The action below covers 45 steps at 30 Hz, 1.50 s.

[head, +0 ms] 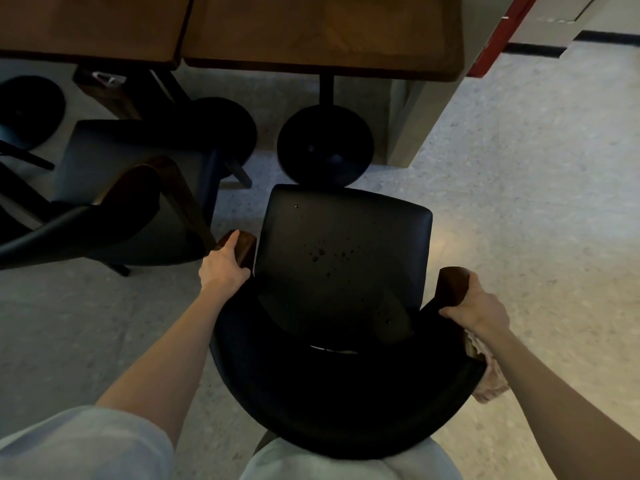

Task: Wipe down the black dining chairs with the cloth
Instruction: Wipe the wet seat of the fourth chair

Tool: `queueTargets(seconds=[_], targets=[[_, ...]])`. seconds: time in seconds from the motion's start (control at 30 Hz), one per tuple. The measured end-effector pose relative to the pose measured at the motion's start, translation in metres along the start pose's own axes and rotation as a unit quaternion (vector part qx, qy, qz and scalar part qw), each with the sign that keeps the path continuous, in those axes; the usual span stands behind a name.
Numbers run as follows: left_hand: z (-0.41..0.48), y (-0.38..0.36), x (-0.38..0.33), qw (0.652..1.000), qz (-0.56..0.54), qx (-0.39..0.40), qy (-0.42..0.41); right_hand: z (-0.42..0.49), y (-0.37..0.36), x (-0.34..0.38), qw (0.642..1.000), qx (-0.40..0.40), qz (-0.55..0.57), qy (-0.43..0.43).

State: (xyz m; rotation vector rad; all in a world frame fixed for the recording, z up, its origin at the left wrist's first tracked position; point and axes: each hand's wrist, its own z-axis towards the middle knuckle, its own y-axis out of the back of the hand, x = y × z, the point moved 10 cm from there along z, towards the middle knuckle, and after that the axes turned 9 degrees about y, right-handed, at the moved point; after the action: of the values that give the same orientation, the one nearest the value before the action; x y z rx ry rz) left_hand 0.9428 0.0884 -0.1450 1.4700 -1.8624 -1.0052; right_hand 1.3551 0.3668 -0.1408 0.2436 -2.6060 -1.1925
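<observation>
A black dining chair [343, 258] with a curved padded backrest and brown wooden arm ends stands right below me, its seat spotted with small marks. My left hand [223, 266] grips the chair's left wooden arm end. Around the right arm end curls my right hand [479, 306], and a pale crumpled cloth [490, 377] hangs beneath that wrist beside the backrest. How the cloth is held is hidden. A second black chair [128, 202] stands to the left, tucked toward the tables.
Two wooden tables [322, 32] stand ahead on black pedestal bases [325, 147]. A grey pillar [415, 119] with red trim rises at the right of the tables. Pale speckled floor [536, 202] spreads out to the right.
</observation>
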Motion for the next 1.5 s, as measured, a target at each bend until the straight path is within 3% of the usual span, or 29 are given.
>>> queueTargets(seconds=[0.2,0.3,0.4,0.5,0.57,0.73,0.8,0.9,1.03,1.13,1.37,1.43,1.5], targets=[[-0.01,0.004,-0.009,0.997,0.07,0.0,0.028,-0.006,0.019,0.012,0.995,0.017,-0.094,0.038],[-0.027,0.009,-0.023,0.99,0.129,0.001,0.06,-0.012,0.052,0.033,0.979,-0.008,-0.185,0.085],[-0.054,0.021,-0.058,0.986,0.162,-0.011,0.046,-0.015,0.083,0.058,0.972,-0.045,-0.195,0.127],[-0.09,0.033,-0.11,0.995,0.089,-0.036,-0.028,-0.018,0.106,0.083,0.977,-0.08,-0.075,0.185],[-0.119,0.031,-0.152,0.995,-0.002,-0.008,-0.1,-0.019,0.121,0.096,0.968,-0.096,0.016,0.231],[-0.22,-0.02,-0.267,0.925,-0.159,0.255,-0.234,-0.021,0.163,0.084,0.92,-0.115,0.21,0.311],[-0.257,-0.038,-0.302,0.901,-0.204,0.281,-0.26,-0.014,0.178,0.06,0.905,-0.105,0.272,0.31],[-0.292,-0.056,-0.341,0.9,-0.259,0.223,-0.271,-0.007,0.202,0.021,0.878,-0.071,0.348,0.322],[-0.32,-0.059,-0.372,0.882,-0.376,0.154,-0.239,-0.01,0.237,-0.021,0.858,-0.04,0.35,0.373],[-0.331,-0.044,-0.381,0.876,-0.424,0.09,-0.212,-0.007,0.258,-0.034,0.856,-0.006,0.283,0.431],[-0.322,-0.012,-0.387,0.87,-0.457,-0.023,-0.18,0.006,0.246,-0.017,0.82,0.225,0.109,0.515],[-0.31,-0.015,-0.393,0.873,-0.458,-0.033,-0.164,0.019,0.242,-0.013,0.804,0.251,0.08,0.532],[-0.29,-0.021,-0.405,0.878,-0.458,-0.03,-0.138,0.043,0.248,-0.003,0.799,0.228,0.055,0.554]])
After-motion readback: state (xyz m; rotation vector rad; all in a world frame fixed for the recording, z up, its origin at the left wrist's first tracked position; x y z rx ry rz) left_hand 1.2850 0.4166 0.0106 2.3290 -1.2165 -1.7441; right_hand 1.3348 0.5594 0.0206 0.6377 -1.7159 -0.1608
